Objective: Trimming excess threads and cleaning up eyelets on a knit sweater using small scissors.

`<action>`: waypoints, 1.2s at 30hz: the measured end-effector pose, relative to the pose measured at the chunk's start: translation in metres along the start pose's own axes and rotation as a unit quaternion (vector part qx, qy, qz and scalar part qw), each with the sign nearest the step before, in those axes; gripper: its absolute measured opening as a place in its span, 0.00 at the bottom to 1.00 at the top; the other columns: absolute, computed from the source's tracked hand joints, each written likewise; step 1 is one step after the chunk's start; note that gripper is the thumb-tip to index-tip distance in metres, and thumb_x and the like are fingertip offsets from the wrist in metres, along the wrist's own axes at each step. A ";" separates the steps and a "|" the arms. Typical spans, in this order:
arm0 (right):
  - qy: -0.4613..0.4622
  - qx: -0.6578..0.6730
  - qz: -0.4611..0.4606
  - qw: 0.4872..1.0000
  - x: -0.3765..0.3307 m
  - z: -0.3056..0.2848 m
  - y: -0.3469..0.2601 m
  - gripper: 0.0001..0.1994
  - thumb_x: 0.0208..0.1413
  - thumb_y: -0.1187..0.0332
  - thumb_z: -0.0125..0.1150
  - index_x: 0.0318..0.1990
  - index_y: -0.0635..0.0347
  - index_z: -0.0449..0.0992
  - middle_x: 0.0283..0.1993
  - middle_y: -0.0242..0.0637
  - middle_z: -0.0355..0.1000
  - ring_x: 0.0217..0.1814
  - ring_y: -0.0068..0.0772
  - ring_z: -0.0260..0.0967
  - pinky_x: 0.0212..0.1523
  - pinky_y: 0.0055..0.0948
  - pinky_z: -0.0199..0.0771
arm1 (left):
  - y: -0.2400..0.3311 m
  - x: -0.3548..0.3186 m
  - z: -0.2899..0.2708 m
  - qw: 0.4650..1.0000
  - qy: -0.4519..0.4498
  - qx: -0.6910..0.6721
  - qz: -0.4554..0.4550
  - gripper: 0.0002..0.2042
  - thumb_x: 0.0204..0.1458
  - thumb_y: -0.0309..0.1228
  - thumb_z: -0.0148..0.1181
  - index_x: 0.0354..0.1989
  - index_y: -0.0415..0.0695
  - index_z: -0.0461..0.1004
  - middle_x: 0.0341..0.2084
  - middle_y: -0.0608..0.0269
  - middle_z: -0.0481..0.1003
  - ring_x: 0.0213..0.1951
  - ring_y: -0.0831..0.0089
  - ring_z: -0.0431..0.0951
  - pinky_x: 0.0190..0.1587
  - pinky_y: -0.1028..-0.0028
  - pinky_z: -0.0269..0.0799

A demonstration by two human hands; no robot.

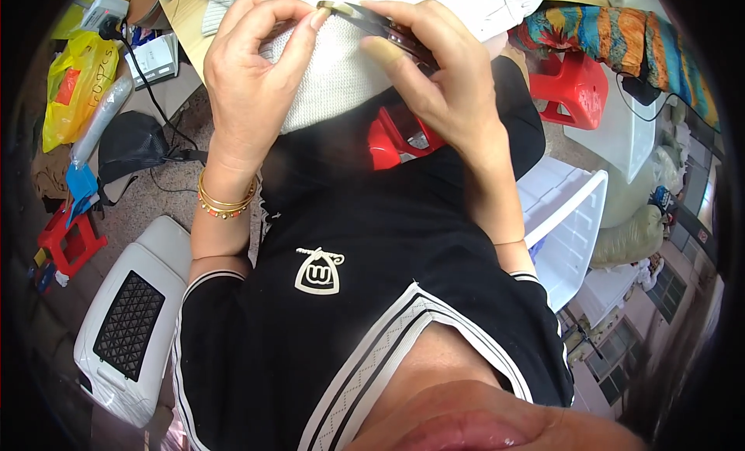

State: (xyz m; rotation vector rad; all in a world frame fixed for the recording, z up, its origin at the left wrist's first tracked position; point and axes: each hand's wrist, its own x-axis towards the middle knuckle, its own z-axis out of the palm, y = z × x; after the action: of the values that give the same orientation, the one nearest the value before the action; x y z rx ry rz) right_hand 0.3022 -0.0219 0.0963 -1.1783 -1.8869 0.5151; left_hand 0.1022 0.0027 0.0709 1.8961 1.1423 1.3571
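Note:
A white knitted garment [332, 86] hangs from the table edge toward my lap, beneath both hands. My left hand [252, 63] is closed in a pinch, thumb against fingertips, at the upper part of the knit; what lies between the fingertips is too small to make out. In my right hand [446, 71] is a pair of small dark-handled thread snips [371, 19], with metal blades pointing left. The tips of the blades reach right up to my left fingertips. My right thumb and fingers wrap the handle and partly hide it.
More pale knitwear [481, 8] lies on the wooden table [186, 20]. To the right stand a red plastic stool [570, 90] and a white plastic bin [570, 218]. On the left are a yellow plastic bag [81, 86], a black cable [143, 82] and a white plastic case with a black grille [132, 327].

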 end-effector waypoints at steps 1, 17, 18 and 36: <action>-0.013 -0.038 -0.008 0.999 -0.002 -0.002 -0.001 0.16 0.50 0.68 0.70 0.46 0.60 0.78 0.33 0.36 0.72 0.31 0.38 0.73 0.31 0.30 0.74 | 0.001 0.000 0.000 1.000 -0.005 0.001 0.001 0.04 0.53 0.22 0.66 0.35 0.35 0.79 0.36 0.63 0.77 0.37 0.81 0.76 0.40 0.82 0.72; 0.098 -0.097 -0.197 0.971 0.015 0.012 -0.007 0.16 0.47 0.73 0.68 0.45 0.64 0.77 0.32 0.38 0.64 0.35 0.40 0.68 0.35 0.34 0.69 | -0.002 -0.002 -0.001 1.000 0.015 0.011 0.018 0.04 0.56 0.21 0.63 0.39 0.35 0.77 0.41 0.60 0.75 0.40 0.78 0.76 0.42 0.80 0.74; 0.097 -0.043 -0.174 0.979 0.015 0.012 -0.010 0.16 0.47 0.73 0.68 0.45 0.64 0.77 0.32 0.38 0.64 0.35 0.40 0.68 0.34 0.34 0.69 | -0.003 -0.002 -0.002 0.999 0.010 0.018 0.029 0.04 0.56 0.21 0.63 0.39 0.35 0.77 0.41 0.60 0.74 0.40 0.78 0.76 0.43 0.79 0.74; 0.161 0.048 -0.193 0.967 0.008 0.004 0.011 0.13 0.49 0.75 0.67 0.44 0.66 0.78 0.30 0.42 0.68 0.30 0.42 0.68 0.31 0.31 0.68 | -0.006 -0.019 -0.005 0.999 -0.004 0.046 -0.009 0.17 0.56 0.28 0.63 0.52 0.37 0.69 0.43 0.53 0.72 0.44 0.63 0.74 0.51 0.68 0.69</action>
State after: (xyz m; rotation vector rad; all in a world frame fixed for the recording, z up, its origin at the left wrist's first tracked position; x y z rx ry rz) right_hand 0.3028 -0.0096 0.0894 -0.7491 -1.7258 0.1827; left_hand 0.0929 -0.0110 0.0585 1.9478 1.2339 1.3069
